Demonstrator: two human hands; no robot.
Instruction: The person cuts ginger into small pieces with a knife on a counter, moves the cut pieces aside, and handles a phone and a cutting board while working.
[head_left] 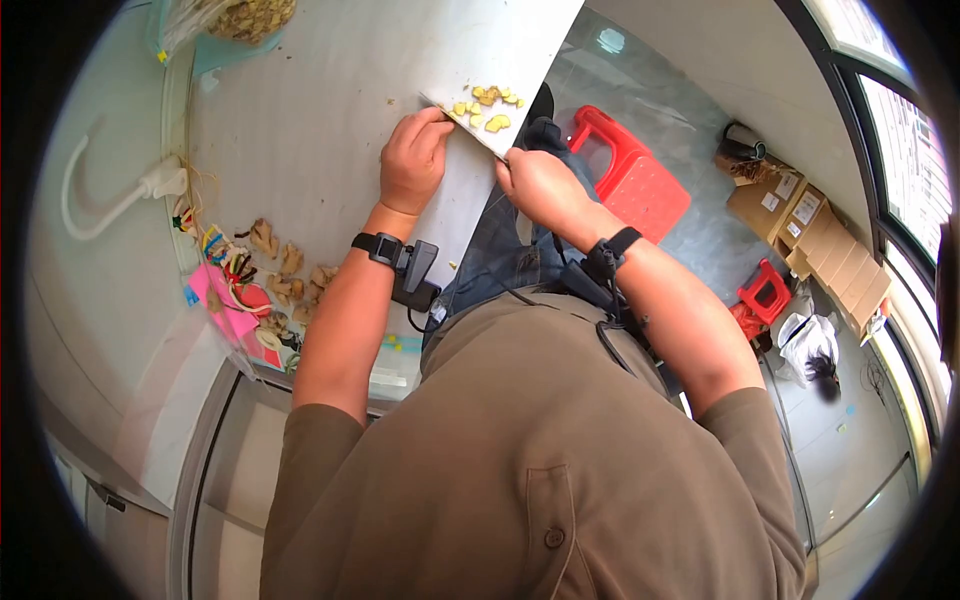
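Note:
My right hand (540, 188) is closed around the handle end of a knife (478, 135), at the table's right edge. The thin blade slants up and left across the tabletop. At the blade's far part is my left hand (413, 160), its fingers curled and pressed together. Whatever those fingers hold is hidden by the hand. Just beyond the blade lie several yellow ginger slices (497, 123), loose on the pale table (310, 130).
Whole ginger pieces (290, 262) lie at the table's left, beside a pink sheet (222, 305) and coloured cords (235, 268). A clear bag of ginger slices (255, 18) sits at the far end. Right of the table stand a red stool (650, 195) and cardboard boxes (800, 215).

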